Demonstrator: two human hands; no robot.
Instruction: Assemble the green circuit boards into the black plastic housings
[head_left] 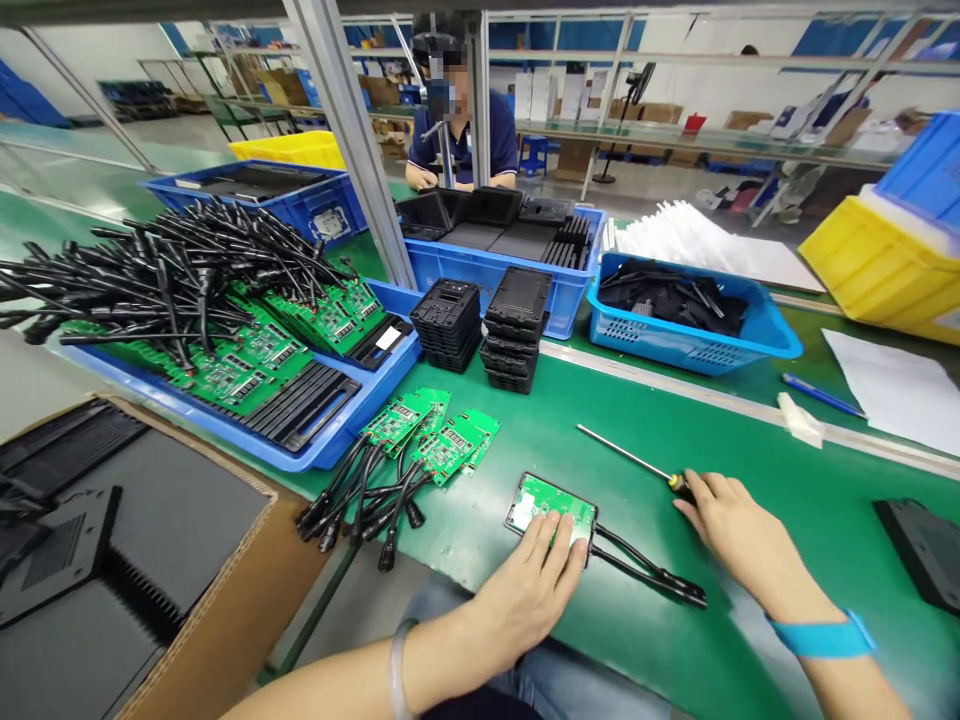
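A green circuit board (553,497) lies inside a shallow black case near the table's front edge, with two black cables (649,572) running out to the right. My left hand (534,580) rests on the board, its fingers stretched out and flat. To the right, my right hand (731,520) has its thumb and fingers round the dark and yellow handle of a screwdriver (626,452), whose metal shaft points to the upper left over the table. Several loose circuit boards with black cables (448,447) lie left of the case.
A blue tray (300,462) of boards and cables is at the left, above a cardboard box (232,580). Stacked black cases (514,330) stand before a blue bin (576,305). A light-blue basket (690,350) is behind. A person (499,135) sits across the table.
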